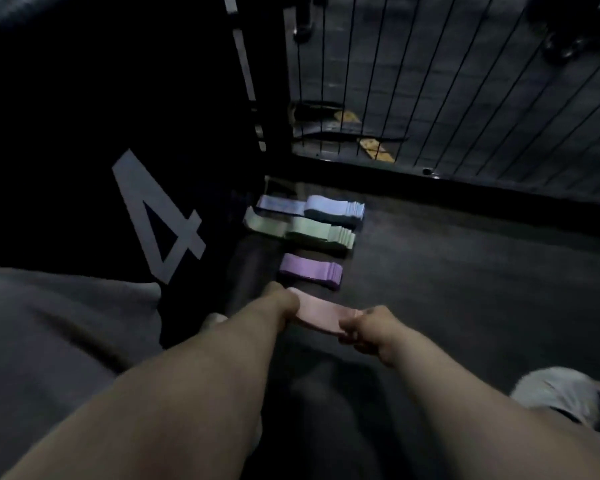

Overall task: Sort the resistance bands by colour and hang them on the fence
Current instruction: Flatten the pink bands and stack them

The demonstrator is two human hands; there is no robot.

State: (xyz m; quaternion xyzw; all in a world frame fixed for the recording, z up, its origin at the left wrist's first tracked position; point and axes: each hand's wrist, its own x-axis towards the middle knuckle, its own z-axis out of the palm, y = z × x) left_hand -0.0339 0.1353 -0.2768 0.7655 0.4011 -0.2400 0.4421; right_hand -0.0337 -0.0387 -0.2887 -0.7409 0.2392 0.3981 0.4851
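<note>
A pink stack of resistance bands (317, 315) lies low over the dark floor, gripped at both ends. My left hand (278, 303) holds its left end and my right hand (368, 327) holds its right end, fingers curled round it. Beyond it lie three more stacks in a row: purple bands (310, 270), then pale green bands (302, 232), then light blue bands (312, 209). The wire fence (447, 81) stands behind them at the upper right, its black base rail running along the floor.
A large black block with a grey "4" (160, 216) stands at the left, close beside the stacks. My grey-clad knee (49, 341) fills the lower left. A light shoe (555, 393) is at the lower right. Dark floor (465, 289) spreads right of the stacks.
</note>
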